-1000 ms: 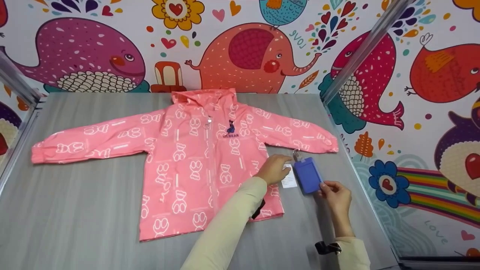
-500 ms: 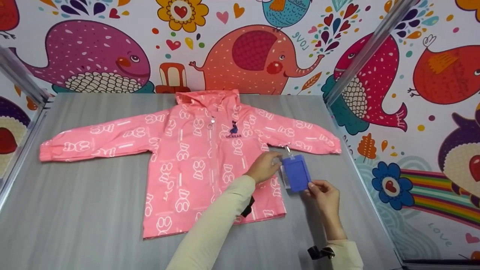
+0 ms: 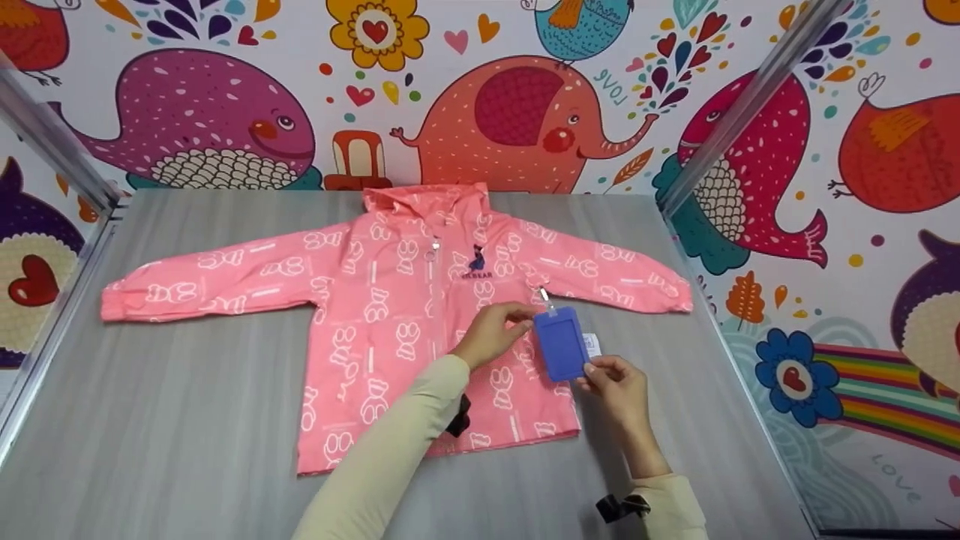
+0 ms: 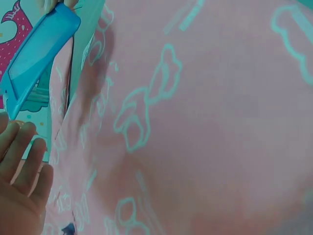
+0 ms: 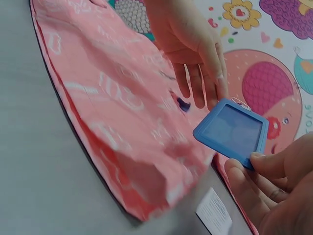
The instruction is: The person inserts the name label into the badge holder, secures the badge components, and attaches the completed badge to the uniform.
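A blue badge holder (image 3: pixel 562 345) with a metal clip (image 3: pixel 545 296) is held above the right side of a pink hooded jacket (image 3: pixel 405 330). My right hand (image 3: pixel 619 386) pinches its lower right corner between thumb and fingers. By its upper left corner is my left hand (image 3: pixel 495 330), fingertips close to the edge; whether they touch it is unclear. In the left wrist view, the fingers of the left hand (image 4: pixel 22 176) are fairly straight beneath the badge holder (image 4: pixel 36 54). The right wrist view shows the right thumb and fingers on the frame of the badge holder (image 5: pixel 208 129).
The jacket lies flat, sleeves spread, on a grey table (image 3: pixel 187 420). A white printed tag (image 5: pixel 214 213) lies beside its right side. Cartoon-printed walls (image 3: pixel 600 172) and metal posts (image 3: pixel 720 142) border the table at back and sides.
Both hands and the badge holder have moved left, from beside the jacket to over its right edge. The white tag now shows right of the holder. The head view has shifted slightly.
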The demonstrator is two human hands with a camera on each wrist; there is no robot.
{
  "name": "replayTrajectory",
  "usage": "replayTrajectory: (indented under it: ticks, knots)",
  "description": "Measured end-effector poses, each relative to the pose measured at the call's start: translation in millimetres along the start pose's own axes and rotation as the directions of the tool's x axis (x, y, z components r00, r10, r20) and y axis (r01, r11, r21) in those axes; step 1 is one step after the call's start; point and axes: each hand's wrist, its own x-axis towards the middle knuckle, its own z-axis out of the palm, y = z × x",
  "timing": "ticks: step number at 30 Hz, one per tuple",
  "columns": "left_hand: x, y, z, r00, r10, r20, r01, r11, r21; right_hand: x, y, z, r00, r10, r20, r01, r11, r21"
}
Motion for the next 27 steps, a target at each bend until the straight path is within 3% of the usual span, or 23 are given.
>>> replayTrajectory:
  ticks: [7,18,27]
  knots:
    - [-12.2,-10.8,-23.1,0.998,0.041,-0.042,-0.043,0.998,-0.045,-2.3,-0.2,22.0,0.999,0.008,0.049,-0.009,1.000,0.025]
    - [-39.1,-17.6,-57.9,0.991,-0.072,-0.113,0.056,0.989,-0.140,-6.3,-1.9,59.9,0.981,-0.010,0.196,0.012,1.000,-0.012]
    - [-59.8,-27.4,-81.1,0.971,-0.138,-0.197,0.103,0.978,-0.179,-11.0,-1.7,87.1,0.942,-0.065,0.330,0.093,0.993,-0.068]
